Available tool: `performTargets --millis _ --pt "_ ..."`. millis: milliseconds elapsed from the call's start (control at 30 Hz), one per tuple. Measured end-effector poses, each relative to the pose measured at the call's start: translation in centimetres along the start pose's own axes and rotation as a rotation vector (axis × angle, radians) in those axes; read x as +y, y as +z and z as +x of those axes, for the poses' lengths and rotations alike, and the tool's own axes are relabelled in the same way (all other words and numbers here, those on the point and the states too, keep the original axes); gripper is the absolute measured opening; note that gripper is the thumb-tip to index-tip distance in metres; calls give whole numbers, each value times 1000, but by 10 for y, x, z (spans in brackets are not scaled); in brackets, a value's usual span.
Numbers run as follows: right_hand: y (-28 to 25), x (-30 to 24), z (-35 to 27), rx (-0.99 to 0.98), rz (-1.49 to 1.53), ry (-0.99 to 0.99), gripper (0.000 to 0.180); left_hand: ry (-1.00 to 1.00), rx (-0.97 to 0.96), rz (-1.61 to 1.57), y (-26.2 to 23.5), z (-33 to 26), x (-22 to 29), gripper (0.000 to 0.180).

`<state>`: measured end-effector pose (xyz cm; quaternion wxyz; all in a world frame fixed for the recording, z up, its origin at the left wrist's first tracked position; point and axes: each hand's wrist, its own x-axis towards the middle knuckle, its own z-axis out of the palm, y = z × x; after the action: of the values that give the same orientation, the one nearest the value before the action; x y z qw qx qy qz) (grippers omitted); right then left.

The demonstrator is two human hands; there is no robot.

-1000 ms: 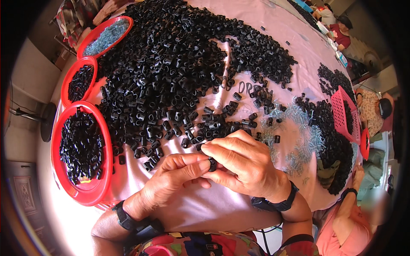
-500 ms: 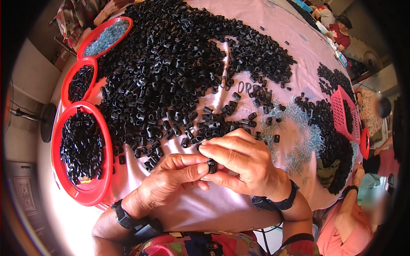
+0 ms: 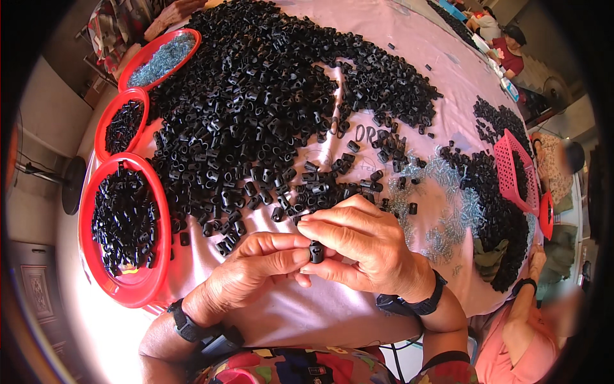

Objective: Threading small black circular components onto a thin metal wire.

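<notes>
Between the fingertips of both my hands is a small black plastic cord lock (image 3: 316, 251), upright, with a round hole in its side. My left hand (image 3: 259, 265) pinches it between thumb and forefinger. My right hand (image 3: 374, 246) closes round it from the other side, thumb below and fingers arched over the top. Just beyond my fingers, a large heap of black hollow cord lock bodies (image 3: 243, 109) spreads over the pink cloth (image 3: 275, 313). Some loose ones lie close to my knuckles.
At left stand red baskets (image 3: 167, 224) of narrow black pieces and a red tray (image 3: 121, 82) of pale springs. Right of my hands lie loose springs (image 3: 448, 211) and a pink basket (image 3: 505, 168). A co-worker's arm (image 3: 521, 320) is at lower right, another person's hand (image 3: 173, 16) at upper left.
The cord lock has shifted slightly lower in my fingertips and more of its body shows. My hands stay in nearly the same place. At right, the co-worker's head has moved down a little.
</notes>
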<state>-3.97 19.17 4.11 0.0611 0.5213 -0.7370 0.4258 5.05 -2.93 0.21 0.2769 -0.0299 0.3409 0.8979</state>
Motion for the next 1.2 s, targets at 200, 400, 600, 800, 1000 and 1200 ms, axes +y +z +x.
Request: performTargets --millis 200,400,600,800,1000,1200 --pt "-1 2 -2 -2 0 -4 59 1 -13 -37 0 2 -1 29" --pt "-1 -1 0 31 -9 11 60 18 28 72 9 1 3 28" --pt "-19 6 2 126 -178 57 34 109 209 162 19 -10 14 23" --pt "-47 12 -15 -182 -353 306 16 612 490 -13 -18 -33 29 25" --pt "-48 8 -14 -387 -388 388 14 867 566 -178 -87 -118 73 29" --pt "-40 15 -25 -384 -452 376 17 774 268 -428 -148 -171 84 39"
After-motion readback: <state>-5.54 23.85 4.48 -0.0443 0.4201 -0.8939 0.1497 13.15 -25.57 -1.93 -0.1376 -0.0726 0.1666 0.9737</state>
